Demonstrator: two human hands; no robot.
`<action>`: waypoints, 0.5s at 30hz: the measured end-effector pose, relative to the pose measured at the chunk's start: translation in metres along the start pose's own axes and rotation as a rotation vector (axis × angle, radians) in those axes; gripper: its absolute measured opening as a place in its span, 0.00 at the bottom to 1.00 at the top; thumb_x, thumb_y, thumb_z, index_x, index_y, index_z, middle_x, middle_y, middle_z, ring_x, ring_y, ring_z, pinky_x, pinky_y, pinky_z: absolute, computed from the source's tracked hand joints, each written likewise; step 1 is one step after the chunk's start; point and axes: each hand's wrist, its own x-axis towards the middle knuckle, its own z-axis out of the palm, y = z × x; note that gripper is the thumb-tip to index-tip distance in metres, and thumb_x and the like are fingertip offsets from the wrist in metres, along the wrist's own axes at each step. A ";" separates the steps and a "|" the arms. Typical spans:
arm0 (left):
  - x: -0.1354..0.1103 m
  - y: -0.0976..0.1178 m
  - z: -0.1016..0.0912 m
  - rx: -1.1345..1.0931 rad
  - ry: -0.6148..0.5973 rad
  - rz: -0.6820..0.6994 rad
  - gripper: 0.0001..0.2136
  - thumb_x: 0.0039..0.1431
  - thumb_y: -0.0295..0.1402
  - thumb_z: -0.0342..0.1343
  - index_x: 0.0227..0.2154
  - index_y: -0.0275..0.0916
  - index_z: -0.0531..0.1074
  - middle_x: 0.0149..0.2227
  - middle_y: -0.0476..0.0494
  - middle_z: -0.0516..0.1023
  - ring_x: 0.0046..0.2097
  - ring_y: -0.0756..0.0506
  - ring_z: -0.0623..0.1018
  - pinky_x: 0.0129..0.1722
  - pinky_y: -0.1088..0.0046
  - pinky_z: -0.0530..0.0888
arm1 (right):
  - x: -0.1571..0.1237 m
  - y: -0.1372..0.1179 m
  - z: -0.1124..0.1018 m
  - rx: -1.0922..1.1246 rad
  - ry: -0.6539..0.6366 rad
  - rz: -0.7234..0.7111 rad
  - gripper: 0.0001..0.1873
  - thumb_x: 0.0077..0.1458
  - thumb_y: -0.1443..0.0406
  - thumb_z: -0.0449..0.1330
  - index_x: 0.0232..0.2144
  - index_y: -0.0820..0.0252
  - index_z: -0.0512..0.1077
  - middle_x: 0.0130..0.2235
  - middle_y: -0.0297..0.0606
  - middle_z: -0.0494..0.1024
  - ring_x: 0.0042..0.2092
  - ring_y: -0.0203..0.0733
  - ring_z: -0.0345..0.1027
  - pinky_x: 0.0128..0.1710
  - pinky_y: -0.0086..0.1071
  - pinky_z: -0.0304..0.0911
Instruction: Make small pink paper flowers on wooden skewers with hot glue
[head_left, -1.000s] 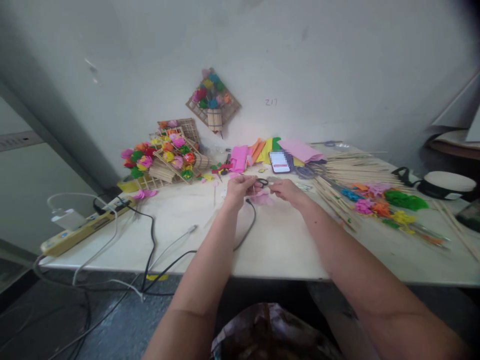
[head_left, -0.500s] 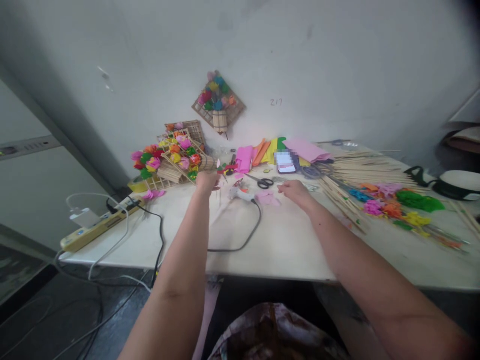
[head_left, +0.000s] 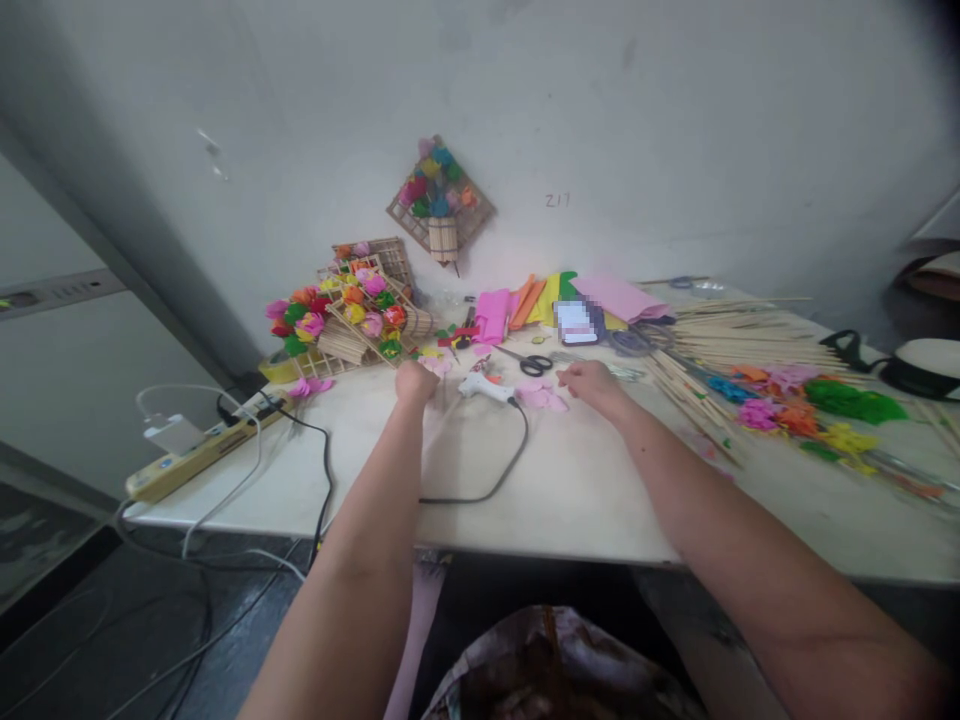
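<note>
My left hand (head_left: 417,381) is closed in a loose fist on the white table (head_left: 570,490), just left of a white glue gun (head_left: 486,387) with a black cord (head_left: 495,470). A pale pink paper flower (head_left: 436,364) shows at its fingertips; what the fingers hold is too small to tell. My right hand (head_left: 590,381) rests with fingers curled beside pink paper petals (head_left: 541,396). Black-handled scissors (head_left: 529,362) lie just beyond the glue gun.
Stick-frame baskets with paper flowers (head_left: 352,318) stand at the back left, another frame (head_left: 441,205) hangs on the wall. Coloured paper sheets (head_left: 555,298), a phone (head_left: 576,322), wooden skewers (head_left: 720,345) and loose paper flowers (head_left: 802,410) lie to the right. A power strip (head_left: 195,445) sits at the left edge.
My hands were together over the scissors; the left hand has moved left toward the flower baskets and come down beside the glue gun. The right hand stayed near the pink petals.
</note>
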 end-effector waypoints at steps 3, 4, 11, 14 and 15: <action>-0.003 0.001 -0.001 0.033 0.021 -0.002 0.16 0.46 0.32 0.58 0.39 0.34 0.72 0.39 0.31 0.77 0.46 0.39 0.75 0.41 0.69 0.72 | 0.001 0.001 0.001 0.012 0.010 -0.016 0.14 0.49 0.60 0.53 0.23 0.63 0.73 0.17 0.31 0.67 0.21 0.33 0.59 0.22 0.27 0.50; -0.005 0.001 -0.001 0.043 0.028 -0.002 0.16 0.46 0.32 0.58 0.40 0.34 0.71 0.40 0.31 0.76 0.47 0.39 0.75 0.41 0.69 0.72 | 0.001 0.001 0.001 0.017 0.011 -0.024 0.14 0.49 0.60 0.53 0.23 0.63 0.73 0.17 0.32 0.67 0.21 0.33 0.59 0.22 0.26 0.51; -0.010 0.007 -0.006 0.046 0.050 -0.036 0.16 0.45 0.30 0.56 0.41 0.34 0.72 0.41 0.31 0.76 0.47 0.38 0.74 0.42 0.66 0.71 | 0.001 -0.002 -0.002 0.000 0.035 -0.021 0.14 0.50 0.60 0.53 0.24 0.62 0.74 0.19 0.33 0.70 0.24 0.35 0.64 0.24 0.27 0.52; -0.012 0.013 -0.012 0.065 0.053 0.012 0.16 0.46 0.31 0.55 0.40 0.34 0.72 0.39 0.31 0.76 0.47 0.38 0.74 0.42 0.66 0.71 | 0.001 -0.004 -0.004 -0.018 0.066 -0.036 0.14 0.50 0.60 0.53 0.23 0.62 0.74 0.20 0.33 0.72 0.25 0.35 0.65 0.24 0.27 0.52; -0.013 0.016 -0.016 0.070 0.063 0.020 0.16 0.46 0.32 0.55 0.39 0.33 0.73 0.40 0.30 0.76 0.47 0.37 0.74 0.42 0.65 0.71 | 0.001 -0.003 -0.004 -0.020 0.079 -0.044 0.14 0.50 0.60 0.53 0.23 0.61 0.74 0.20 0.33 0.72 0.25 0.35 0.65 0.24 0.27 0.52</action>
